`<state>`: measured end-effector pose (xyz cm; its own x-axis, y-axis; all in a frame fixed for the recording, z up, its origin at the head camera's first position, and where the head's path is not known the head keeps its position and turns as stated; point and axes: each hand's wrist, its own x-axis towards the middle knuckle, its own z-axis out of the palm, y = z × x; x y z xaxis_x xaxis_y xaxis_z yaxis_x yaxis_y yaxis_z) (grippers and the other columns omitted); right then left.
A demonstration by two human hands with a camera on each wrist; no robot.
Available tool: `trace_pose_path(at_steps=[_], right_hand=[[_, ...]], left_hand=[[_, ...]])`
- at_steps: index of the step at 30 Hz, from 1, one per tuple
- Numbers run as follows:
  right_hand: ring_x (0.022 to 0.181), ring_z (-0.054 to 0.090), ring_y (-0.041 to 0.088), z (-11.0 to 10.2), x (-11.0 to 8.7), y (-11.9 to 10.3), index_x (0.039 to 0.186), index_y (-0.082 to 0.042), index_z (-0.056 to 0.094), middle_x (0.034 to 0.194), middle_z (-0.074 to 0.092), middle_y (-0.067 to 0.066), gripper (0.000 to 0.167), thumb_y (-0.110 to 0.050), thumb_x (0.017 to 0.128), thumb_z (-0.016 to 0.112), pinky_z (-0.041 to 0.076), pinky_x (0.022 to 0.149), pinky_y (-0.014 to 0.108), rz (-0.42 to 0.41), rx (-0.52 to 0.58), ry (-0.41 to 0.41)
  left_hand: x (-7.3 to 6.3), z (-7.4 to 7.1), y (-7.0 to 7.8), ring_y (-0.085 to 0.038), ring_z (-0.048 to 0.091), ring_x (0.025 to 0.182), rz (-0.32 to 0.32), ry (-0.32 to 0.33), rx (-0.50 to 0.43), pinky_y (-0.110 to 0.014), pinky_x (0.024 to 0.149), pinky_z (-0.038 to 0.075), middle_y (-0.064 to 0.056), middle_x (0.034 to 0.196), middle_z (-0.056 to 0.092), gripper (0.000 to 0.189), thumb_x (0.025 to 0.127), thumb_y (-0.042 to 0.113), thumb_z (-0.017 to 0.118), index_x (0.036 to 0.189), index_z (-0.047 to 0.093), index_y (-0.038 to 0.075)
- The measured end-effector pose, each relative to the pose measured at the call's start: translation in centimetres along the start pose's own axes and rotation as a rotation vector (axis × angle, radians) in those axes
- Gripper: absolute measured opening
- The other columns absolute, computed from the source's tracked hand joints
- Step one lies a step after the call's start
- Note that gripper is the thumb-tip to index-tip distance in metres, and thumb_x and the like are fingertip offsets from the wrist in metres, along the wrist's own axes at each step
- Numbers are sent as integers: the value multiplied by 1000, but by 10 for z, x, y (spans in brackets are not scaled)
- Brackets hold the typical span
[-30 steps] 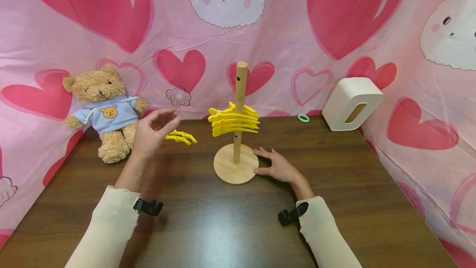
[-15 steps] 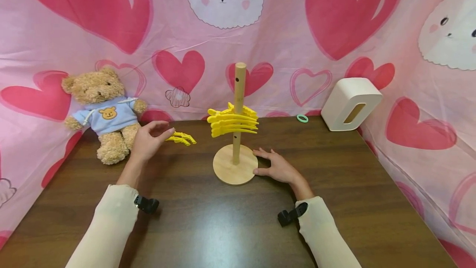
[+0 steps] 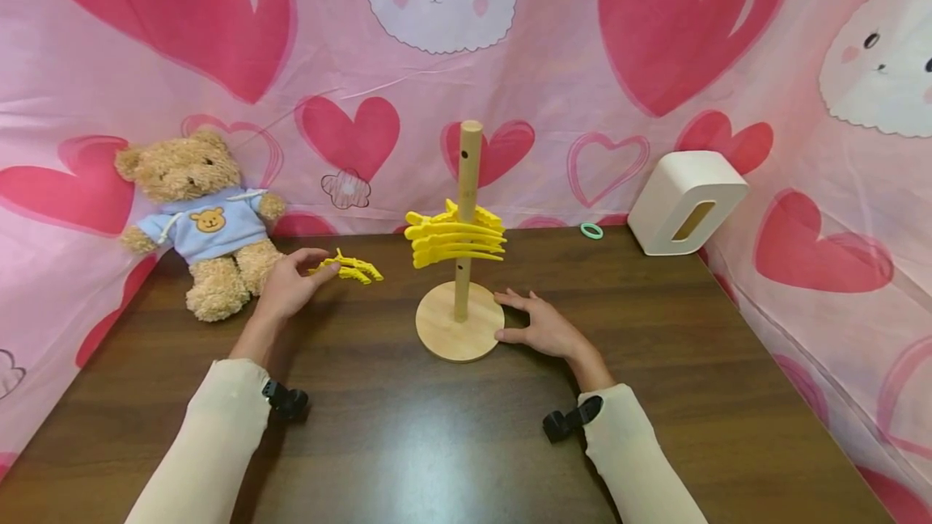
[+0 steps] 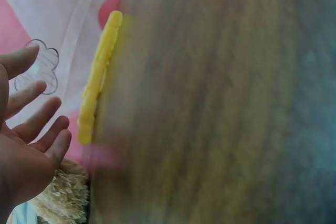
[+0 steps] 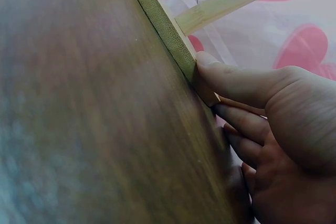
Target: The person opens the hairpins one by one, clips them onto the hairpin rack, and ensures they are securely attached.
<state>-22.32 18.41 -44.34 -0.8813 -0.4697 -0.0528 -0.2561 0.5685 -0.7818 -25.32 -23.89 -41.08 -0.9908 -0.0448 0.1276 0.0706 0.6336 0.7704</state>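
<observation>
My left hand (image 3: 290, 288) hovers just left of a yellow alligator hair clip (image 3: 358, 268) on the table. In the left wrist view its fingers are spread, apart from the clip (image 4: 100, 80). A wooden stand has a round base (image 3: 459, 338) and an upright post (image 3: 470, 164). Several yellow hair clips (image 3: 459, 237) sit across the post around mid-height. My right hand (image 3: 542, 326) holds the right edge of the base. The right wrist view has the thumb on the base's rim (image 5: 170, 35) and the fingers (image 5: 247, 121) beside it.
A teddy bear (image 3: 211, 225) in a blue top sits at the back left, close to my left hand. A white tissue box (image 3: 666, 209) stands at the back right, with a mint-green ring (image 3: 591, 230) beside it. Pink heart-print cloth (image 3: 553, 39) hangs behind the brown table (image 3: 349, 443).
My left hand has come down toward the table beside the yellow hair clip. My right hand has stayed at the stand's base, and the clips on the post have not moved.
</observation>
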Motion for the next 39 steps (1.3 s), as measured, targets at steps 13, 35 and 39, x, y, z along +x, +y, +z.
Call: trace_pose_path(at_steps=[13, 35, 39], right_hand=[[152, 13, 40, 1, 0, 2, 148, -4, 51, 156, 38, 21, 67, -26, 91, 78, 5, 120, 59, -1, -3, 0], [152, 11, 40, 2, -1, -3, 149, -7, 51, 158, 38, 17, 67, -26, 90, 78, 7, 120, 59, 35, 4, -1], [152, 13, 38, 1, -1, -1, 149, -7, 51, 158, 38, 17, 67, -26, 90, 78, 6, 121, 57, 30, 8, -2]], left_hand=[[2, 4, -8, -46, 53, 120, 14, -40, 89, -58, 102, 40, -31, 132, 58, 54, 98, 33, 68, 135, 57, -5], [3, 3, -11, -44, 57, 107, -101, -200, 200, -55, 93, 46, -35, 127, 54, 52, 90, 4, 71, 136, 53, -12], [3, 2, -13, -42, 58, 103, -96, -201, 213, -55, 92, 45, -35, 126, 54, 48, 89, 5, 71, 132, 57, -10]])
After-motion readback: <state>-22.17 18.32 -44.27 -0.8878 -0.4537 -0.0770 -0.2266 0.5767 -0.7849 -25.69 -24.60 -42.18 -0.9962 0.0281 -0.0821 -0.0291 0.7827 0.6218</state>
